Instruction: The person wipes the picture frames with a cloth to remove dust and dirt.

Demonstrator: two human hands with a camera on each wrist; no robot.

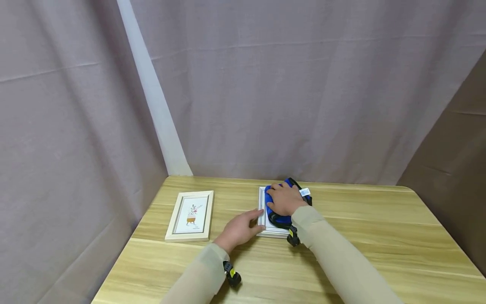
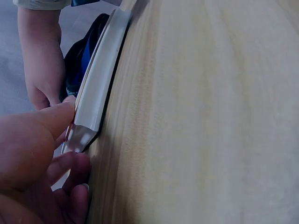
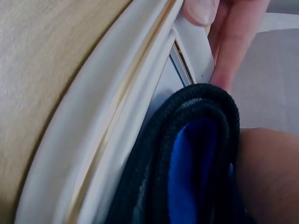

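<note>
From my head view, I have both hands at a white rectangular picture frame with a stepped border (image 1: 271,233), lying near the far edge of the light wood-grain table (image 1: 379,236). My left hand (image 1: 240,228) is at the frame's left side, thumb nearer me and fingers farther along that edge. My right hand (image 1: 284,200) is spread wide on a folded blue cloth with black edging (image 1: 279,219), pressing it onto the frame's face. The cloth covers much of that face and reaches past the right side, where a small white label (image 1: 305,192) sticks out. To the left, well apart, a pale wooden frame with a small coloured drawing (image 1: 191,215) lies face up. A mauve-grey fabric curtain (image 1: 284,105) hangs behind the table.

In the left wrist view, I see my left hand holding the white frame by a corner: thumb on the upper edge, fingers bent just below it. The right hand and the cloth show beyond the border.

In the right wrist view, the cloth's folded black edge rests against the frame's inner border, blue showing inside the fold. My left thumb touches the border at the top; the right hand shows only as blurred skin beside the cloth.
</note>
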